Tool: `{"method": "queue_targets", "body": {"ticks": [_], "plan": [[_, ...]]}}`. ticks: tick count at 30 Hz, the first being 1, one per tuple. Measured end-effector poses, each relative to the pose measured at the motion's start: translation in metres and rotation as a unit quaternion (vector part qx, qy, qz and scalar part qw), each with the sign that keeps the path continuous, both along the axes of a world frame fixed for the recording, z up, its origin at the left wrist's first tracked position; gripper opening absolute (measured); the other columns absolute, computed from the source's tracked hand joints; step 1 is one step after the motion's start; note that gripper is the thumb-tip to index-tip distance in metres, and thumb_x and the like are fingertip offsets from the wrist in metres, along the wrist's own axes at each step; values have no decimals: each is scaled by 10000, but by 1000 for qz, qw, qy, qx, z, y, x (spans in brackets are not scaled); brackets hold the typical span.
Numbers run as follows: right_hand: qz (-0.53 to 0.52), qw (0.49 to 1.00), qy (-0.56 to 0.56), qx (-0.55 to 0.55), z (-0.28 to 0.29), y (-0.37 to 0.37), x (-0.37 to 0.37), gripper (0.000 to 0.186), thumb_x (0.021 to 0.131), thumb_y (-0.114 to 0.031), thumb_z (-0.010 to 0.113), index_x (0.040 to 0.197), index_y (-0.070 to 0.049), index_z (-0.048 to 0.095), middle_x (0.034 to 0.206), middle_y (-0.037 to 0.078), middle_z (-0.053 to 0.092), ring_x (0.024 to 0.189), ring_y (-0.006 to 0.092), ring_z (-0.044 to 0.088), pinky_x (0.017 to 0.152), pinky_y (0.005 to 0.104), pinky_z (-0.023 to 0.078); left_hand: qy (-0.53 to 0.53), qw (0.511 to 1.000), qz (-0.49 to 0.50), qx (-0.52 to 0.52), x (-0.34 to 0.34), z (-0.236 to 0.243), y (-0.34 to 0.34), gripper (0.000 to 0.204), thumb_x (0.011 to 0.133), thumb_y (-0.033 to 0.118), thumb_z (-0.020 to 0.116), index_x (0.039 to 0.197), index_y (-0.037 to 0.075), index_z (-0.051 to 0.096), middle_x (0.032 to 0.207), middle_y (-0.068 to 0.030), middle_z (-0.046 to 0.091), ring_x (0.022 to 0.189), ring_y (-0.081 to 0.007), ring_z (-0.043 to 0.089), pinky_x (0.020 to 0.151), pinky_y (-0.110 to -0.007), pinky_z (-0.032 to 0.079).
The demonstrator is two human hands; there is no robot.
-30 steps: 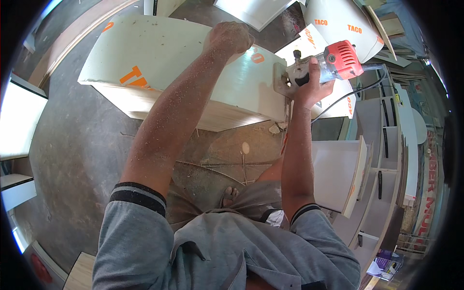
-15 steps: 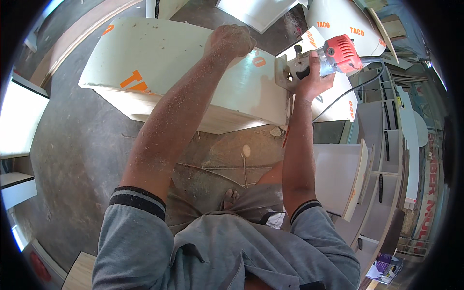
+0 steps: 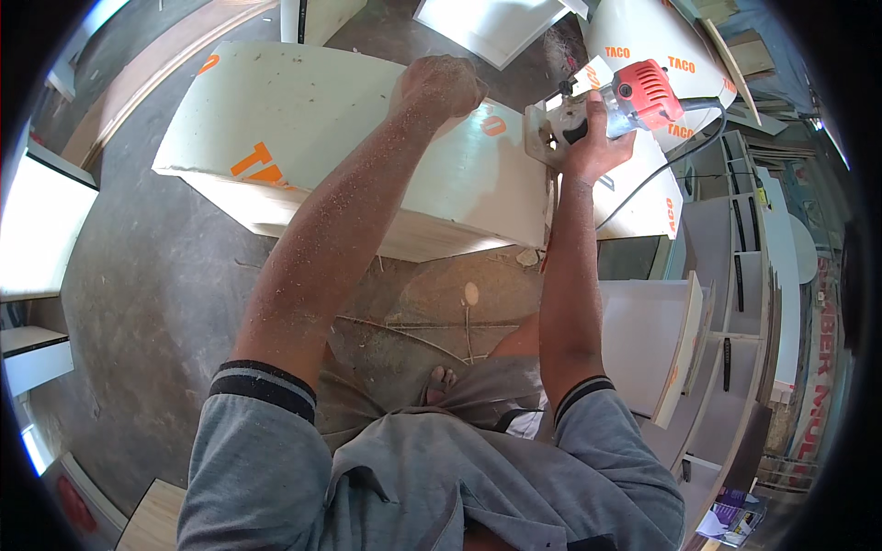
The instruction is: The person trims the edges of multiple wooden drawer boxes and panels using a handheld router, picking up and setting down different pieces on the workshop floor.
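A long white cabinet box (image 3: 303, 110) with orange printing lies before me. My left hand (image 3: 443, 90) is closed at its far edge, the fingers curled and partly hidden behind the knuckles. Sawdust speckles this forearm. In my right hand (image 3: 595, 151) is a trim router (image 3: 650, 96) with a red motor housing and a clear-and-metal lower body. It is tilted sideways, its flat base against the right end of the box. My thumb lies along its body; its bit cannot be made out.
The router's dark cord (image 3: 675, 163) loops down on the right. Behind it stand more white printed panels (image 3: 634, 32). An open white drawer-like box (image 3: 648, 340) and a shelved cabinet frame (image 3: 726, 376) are at my right. A pale round-ended object (image 3: 470, 294) lies on the floor.
The scene sits slightly lower in the picture. Both hands keep their hold, and the router stays at the box's right end with hardly any visible shift.
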State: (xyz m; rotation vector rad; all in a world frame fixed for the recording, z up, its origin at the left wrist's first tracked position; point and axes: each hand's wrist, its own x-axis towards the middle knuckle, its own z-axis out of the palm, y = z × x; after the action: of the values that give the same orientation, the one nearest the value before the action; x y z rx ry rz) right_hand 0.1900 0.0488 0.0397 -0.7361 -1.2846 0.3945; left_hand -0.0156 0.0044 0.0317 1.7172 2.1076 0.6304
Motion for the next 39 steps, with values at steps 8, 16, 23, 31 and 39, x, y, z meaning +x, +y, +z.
{"method": "queue_targets", "body": {"ticks": [8,16,23,31,39], "plan": [[-8,999,1,32,-2,10,-2,370,801,-141,810,1060,48,627,939,109,689,830,175,659,792,333,532,0,1000,-7,6,0,2,-3,405,889,386,540,1087,90,733,1127,-164,709,1074,-348,660,949,-481,520],[-8,1000,4,14,1,13,-3,403,775,-127,838,1077,26,619,953,87,666,849,171,624,806,317,510,7,999,-10,32,1,0,-1,408,876,370,537,1017,46,742,1053,-185,720,1020,-357,673,943,-468,512],[-24,1000,-9,7,3,22,-1,455,751,-154,863,1103,17,631,981,87,676,877,176,628,838,331,502,31,997,-7,65,2,-18,10,377,865,368,531,951,74,750,1031,-176,713,991,-350,675,898,-461,522],[14,999,-16,46,12,6,37,488,743,-176,876,1116,14,625,992,73,670,889,160,617,830,324,499,44,970,-231,57,24,-1,-20,367,831,362,566,795,33,724,772,-195,693,717,-373,673,717,-487,523],[43,997,15,-69,9,-89,119,449,742,-143,844,1096,17,619,944,67,664,813,152,625,773,314,499,91,916,-390,-14,39,6,-64,288,772,319,645,686,46,677,687,-153,639,723,-312,652,721,-445,512]]}}
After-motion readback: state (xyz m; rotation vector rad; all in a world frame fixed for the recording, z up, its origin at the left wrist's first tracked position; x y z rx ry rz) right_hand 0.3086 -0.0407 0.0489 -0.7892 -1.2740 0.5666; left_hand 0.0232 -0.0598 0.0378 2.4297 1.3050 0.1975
